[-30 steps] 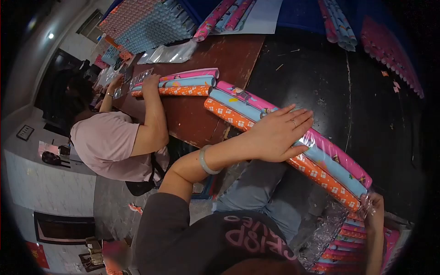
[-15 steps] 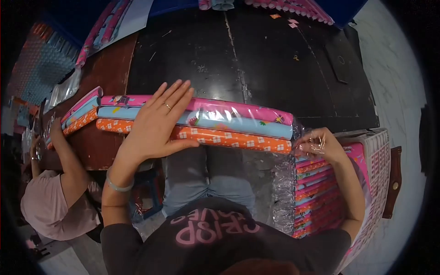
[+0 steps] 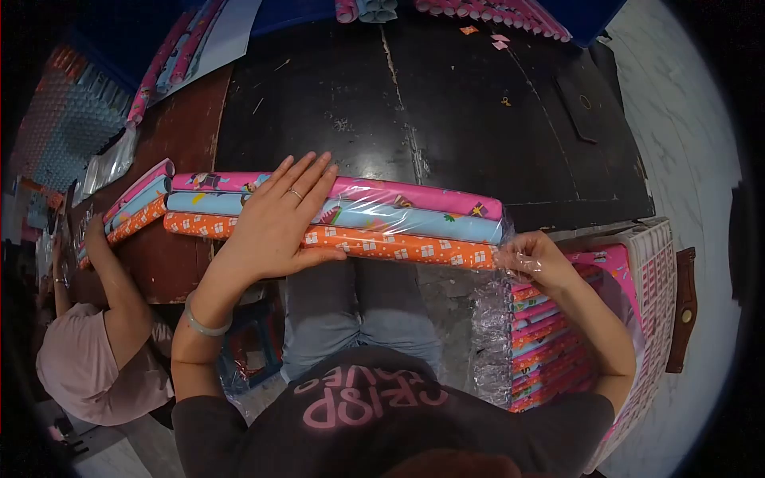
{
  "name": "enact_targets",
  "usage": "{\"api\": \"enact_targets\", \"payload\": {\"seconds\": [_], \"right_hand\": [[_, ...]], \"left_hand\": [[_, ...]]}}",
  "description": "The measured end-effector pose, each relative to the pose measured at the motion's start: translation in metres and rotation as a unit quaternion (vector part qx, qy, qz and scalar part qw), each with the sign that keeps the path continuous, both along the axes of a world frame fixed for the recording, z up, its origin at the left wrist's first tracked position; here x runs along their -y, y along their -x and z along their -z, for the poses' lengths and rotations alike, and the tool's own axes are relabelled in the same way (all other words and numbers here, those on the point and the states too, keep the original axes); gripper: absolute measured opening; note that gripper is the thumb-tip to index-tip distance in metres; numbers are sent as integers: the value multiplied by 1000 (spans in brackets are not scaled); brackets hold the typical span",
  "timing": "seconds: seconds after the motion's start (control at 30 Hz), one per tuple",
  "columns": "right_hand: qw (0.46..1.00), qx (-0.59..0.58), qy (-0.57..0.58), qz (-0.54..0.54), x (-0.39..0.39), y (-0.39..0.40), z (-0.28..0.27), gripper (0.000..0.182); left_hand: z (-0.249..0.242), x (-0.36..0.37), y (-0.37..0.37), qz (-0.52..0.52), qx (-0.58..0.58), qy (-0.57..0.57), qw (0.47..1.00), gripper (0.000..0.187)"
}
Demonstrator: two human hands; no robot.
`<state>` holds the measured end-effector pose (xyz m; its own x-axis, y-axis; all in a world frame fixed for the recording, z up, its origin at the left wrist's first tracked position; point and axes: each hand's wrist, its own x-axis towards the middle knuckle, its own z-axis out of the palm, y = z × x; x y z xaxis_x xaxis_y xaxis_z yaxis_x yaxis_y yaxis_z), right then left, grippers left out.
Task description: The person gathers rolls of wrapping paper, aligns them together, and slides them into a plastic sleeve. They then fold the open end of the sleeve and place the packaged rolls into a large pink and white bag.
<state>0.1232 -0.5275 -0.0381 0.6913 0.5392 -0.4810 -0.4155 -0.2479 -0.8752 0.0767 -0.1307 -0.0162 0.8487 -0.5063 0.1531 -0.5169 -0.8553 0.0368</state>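
Grip (image 3: 279, 215) at left spread flat, unclenched, atop three film-covered rolls (image 3: 406, 217); at their far end, right grip (image 3: 542, 263) pinching loose film (image 3: 508, 233). Apparently neatening that end; next, probably needing film folded snug, rolls steadied.

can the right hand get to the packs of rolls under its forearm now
Probably yes: the packs lie close by with no visible barrier, though the right hand is pinching clear film at the end of the three-roll bundle, so it would likely have to let go.
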Motion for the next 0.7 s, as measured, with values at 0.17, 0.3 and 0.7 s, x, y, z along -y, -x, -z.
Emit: {"api": "enact_targets", "payload": {"seconds": [0.17,0.3,0.7], "right_hand": [[999,9,25,-26,4,-4,-9,22],[989,117,89,18,27,3,-32,45],[927,317,-123,157,139,60,4,53]], "left_hand": [[-2,1,-1,12,23,0,1000,102],[-5,1,-2,29,14,2,999,109],[-14,4,-5,99,-27,-25,994,112]]}}
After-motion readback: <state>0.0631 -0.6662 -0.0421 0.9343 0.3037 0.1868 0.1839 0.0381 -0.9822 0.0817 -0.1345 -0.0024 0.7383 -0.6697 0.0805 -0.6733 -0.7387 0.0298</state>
